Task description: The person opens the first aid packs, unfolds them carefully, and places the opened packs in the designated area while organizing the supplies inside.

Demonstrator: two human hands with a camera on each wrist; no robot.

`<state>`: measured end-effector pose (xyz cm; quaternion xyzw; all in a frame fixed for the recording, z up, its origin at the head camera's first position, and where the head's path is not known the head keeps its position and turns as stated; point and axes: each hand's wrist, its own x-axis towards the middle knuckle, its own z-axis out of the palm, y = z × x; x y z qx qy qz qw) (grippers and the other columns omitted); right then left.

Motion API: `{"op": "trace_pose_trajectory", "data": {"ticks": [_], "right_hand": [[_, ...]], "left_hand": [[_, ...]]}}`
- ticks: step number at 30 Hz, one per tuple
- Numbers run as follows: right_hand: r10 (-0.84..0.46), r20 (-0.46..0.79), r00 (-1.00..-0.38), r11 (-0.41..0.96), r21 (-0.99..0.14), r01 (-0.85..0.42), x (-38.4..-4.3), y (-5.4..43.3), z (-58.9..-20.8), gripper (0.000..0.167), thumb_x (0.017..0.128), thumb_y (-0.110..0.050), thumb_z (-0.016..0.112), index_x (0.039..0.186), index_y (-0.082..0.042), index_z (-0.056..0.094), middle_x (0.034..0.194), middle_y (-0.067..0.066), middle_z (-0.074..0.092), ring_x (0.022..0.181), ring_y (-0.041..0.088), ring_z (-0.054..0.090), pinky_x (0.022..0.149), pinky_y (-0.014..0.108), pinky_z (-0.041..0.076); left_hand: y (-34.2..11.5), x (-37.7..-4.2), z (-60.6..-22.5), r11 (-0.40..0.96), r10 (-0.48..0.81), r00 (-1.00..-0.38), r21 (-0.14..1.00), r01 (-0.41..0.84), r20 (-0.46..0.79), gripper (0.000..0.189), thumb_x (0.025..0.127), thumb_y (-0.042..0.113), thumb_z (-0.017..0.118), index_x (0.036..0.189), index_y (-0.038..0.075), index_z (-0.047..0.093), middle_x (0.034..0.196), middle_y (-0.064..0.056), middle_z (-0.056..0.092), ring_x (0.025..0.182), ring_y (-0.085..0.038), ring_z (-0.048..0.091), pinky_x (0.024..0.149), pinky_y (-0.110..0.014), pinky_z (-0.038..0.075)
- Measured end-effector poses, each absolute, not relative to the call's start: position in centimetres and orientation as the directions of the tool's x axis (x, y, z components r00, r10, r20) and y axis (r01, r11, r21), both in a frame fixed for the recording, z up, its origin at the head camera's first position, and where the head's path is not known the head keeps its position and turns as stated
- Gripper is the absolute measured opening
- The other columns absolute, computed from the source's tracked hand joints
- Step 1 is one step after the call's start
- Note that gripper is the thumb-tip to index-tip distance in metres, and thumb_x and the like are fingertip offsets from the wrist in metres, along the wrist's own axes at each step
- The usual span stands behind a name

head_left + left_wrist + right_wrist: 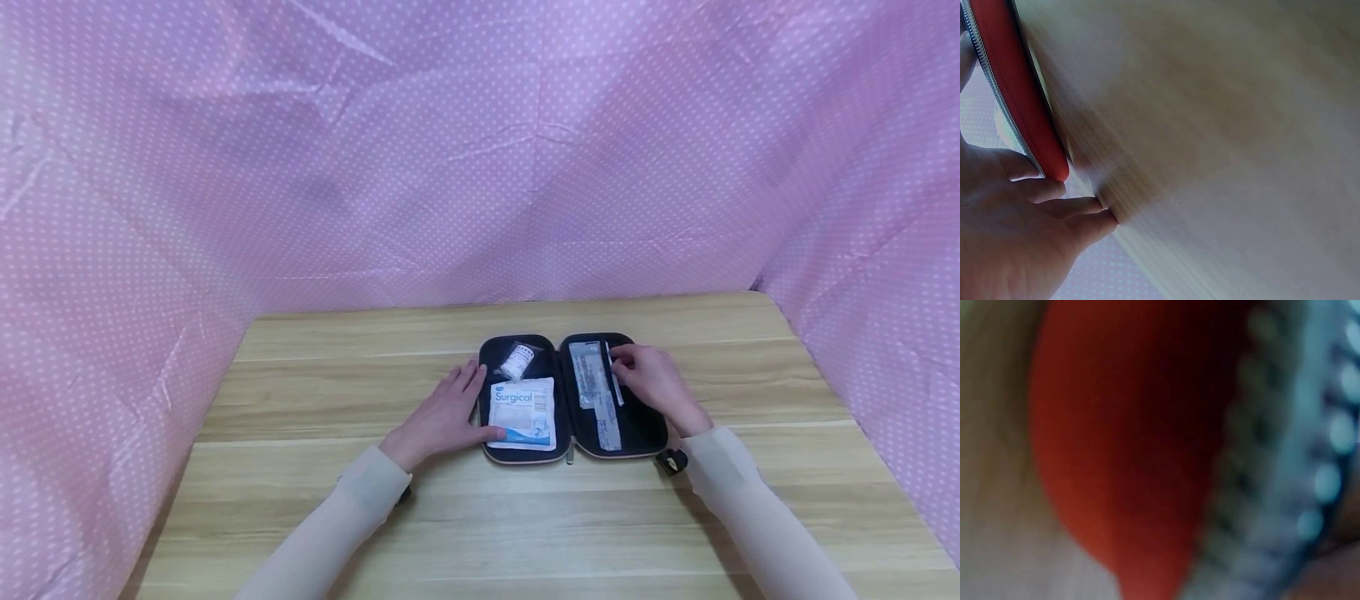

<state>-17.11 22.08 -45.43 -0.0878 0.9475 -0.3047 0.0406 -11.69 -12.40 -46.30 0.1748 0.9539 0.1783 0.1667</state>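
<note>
A zip case lies open flat on the wooden table, black inside and red outside. Its left half holds a white "Surgical" packet and a small white bottle. Its right half holds long clear-wrapped packets and a thin white strip. My left hand lies flat on the table beside the case's left edge, with the thumb touching the front corner. My right hand is over the right half, its curled fingertips pinching the white strip. The right wrist view is a blur of red shell and zipper.
Pink dotted cloth walls the table at the back and both sides. Bare wood stretches around the case, widest in front and to the left. My left hand's fingers rest by the case's rounded corner.
</note>
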Motion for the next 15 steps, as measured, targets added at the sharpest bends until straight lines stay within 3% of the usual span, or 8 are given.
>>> {"op": "trace_pose_trajectory", "data": {"ticks": [15], "right_hand": [[-0.199,-0.062,-0.978,0.782,-0.611,-0.12,-16.79,21.9,-45.17,0.033,0.102,-0.006,0.058,0.129,0.012,0.063,0.107,0.025,0.071,0.08,0.026,0.064,0.071,0.037,0.053]], "left_hand": [[-12.41,-11.75,-46.05,0.872,0.399,-0.884,0.399,0.284,-0.244,0.115,0.086,0.077,0.064,0.166,0.008,0.02,0.174,-0.011,0.009,0.157,-0.038,0.013,0.126,-0.049,0.018]]}}
